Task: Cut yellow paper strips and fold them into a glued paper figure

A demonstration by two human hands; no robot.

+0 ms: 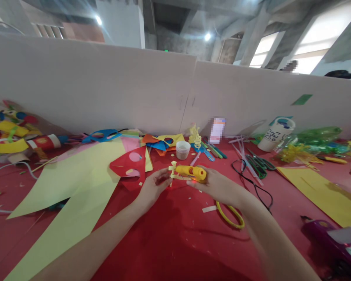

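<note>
In the head view, my right hand [212,184] is wrapped round a yellow hot glue gun [188,171] with a small red light glowing near its handle. Its yellow cord [231,218] loops on the red table below that wrist. My left hand [153,185] pinches a small pale-yellow cut-out piece [172,171] between thumb and fingers. The gun's front end points at this piece; I cannot tell whether they touch. Just beyond the hands stands a small white cup [183,150]. Left of them lies a red paper mask [128,164] with eye holes.
Large pale-yellow sheets [84,187] cover the left side. On the right are green-handled scissors [260,164], clear glue sticks [248,160], a black cable [251,183], yellow paper [318,191] and a purple device [324,242]. A white partition [105,86] borders the back.
</note>
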